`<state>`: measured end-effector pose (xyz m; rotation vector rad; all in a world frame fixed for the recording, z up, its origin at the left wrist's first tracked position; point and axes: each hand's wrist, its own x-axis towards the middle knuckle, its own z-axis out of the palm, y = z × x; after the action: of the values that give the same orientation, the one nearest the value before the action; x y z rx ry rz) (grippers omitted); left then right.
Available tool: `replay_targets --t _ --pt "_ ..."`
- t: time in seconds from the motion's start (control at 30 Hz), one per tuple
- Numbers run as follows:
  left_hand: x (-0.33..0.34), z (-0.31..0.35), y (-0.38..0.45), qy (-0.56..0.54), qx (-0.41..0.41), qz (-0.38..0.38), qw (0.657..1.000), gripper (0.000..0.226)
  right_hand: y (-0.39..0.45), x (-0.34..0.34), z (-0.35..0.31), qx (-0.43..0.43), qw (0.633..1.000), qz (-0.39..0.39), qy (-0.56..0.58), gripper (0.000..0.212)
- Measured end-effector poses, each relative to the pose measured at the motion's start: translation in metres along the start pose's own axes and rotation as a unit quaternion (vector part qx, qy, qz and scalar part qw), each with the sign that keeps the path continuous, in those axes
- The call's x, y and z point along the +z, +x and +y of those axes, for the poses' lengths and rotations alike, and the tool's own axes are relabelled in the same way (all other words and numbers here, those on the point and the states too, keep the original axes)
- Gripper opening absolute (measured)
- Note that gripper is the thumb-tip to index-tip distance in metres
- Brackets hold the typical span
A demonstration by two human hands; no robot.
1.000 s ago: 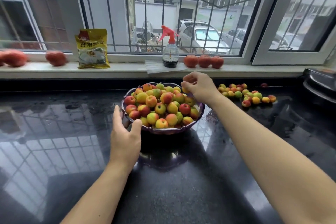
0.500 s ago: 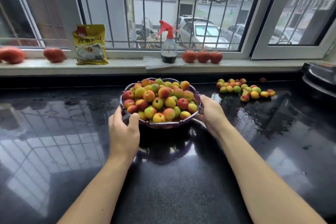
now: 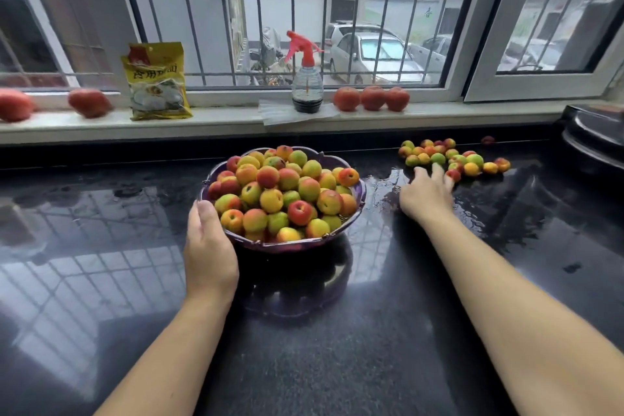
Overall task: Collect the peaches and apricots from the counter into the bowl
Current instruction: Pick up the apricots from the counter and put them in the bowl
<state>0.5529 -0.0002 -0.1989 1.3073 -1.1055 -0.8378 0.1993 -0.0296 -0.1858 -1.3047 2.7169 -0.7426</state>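
A purple scalloped bowl (image 3: 358,213) heaped with small red, yellow and green apricots and peaches stands mid-counter. My left hand (image 3: 208,246) holds its near-left rim, thumb up on the edge. A loose pile of fruit (image 3: 452,156) lies on the wet black counter at the right, by the back edge. My right hand (image 3: 426,194) reaches over the counter toward that pile with fingers spread, fingertips at the nearest fruits, holding nothing. One dark red fruit (image 3: 487,140) lies apart, farther back.
On the windowsill stand a yellow packet (image 3: 157,81), a red-topped spray bottle (image 3: 306,78), three large peaches (image 3: 371,99) and two more (image 3: 50,104) at the left. A black appliance (image 3: 594,135) sits at the far right. Water pools (image 3: 385,179) on the counter.
My right hand dropped from the bowl's top to its right rim, then left the bowl and moved right to the loose pile. My left hand stayed on the rim.
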Motion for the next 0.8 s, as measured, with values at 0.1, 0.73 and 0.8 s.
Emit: replay_targets --t 0.1,0.73,0.8 --pt "0.001 -0.001 0.0 0.01 0.002 0.003 1.0 0.067 0.026 -0.003 0.021 0.0 0.997 -0.027 -0.071 0.057" --pt "0.0 0.006 -0.003 -0.003 0.001 -0.015 1.0 0.063 -0.042 -0.051 -0.038 -0.178 0.927 -0.019 0.33 0.022" --pt "-0.001 0.006 -0.005 -0.009 -0.001 -0.019 1.0 0.062 -0.068 -0.053 -0.059 -0.216 0.888 -0.043 0.404 0.027"
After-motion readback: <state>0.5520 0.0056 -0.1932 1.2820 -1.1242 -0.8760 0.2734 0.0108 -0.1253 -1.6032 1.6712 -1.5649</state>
